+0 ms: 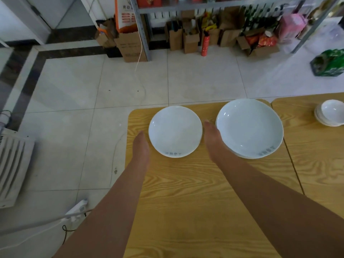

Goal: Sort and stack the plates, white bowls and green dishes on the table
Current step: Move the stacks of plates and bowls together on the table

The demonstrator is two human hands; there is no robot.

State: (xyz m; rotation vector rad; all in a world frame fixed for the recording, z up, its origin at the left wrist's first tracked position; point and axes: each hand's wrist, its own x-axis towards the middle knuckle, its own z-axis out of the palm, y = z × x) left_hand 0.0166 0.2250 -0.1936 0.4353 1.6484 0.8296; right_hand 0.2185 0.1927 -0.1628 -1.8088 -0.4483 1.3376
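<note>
- Head view, task judged partly done: white bowls (329,114) already nested in one pile at the far right of the bench (186,183).
- Large plate (249,127) apparently resting on another of its kind, with a second rim showing under its near edge.
- Small plate (175,131) alone near the bench's far left corner, just beside the large plate and not touching it.
- No green dishes in sight; cannot tell whether sorted or simply out of frame.
- Left grip (141,146) edge-on with straight fingers, just beside the small plate's left rim, holding nothing.
- Right grip (212,135) likewise straight-fingered and empty, between the two plates; contact with either rim unclear.
- Likely poised to take up the small plate from both sides.
</note>
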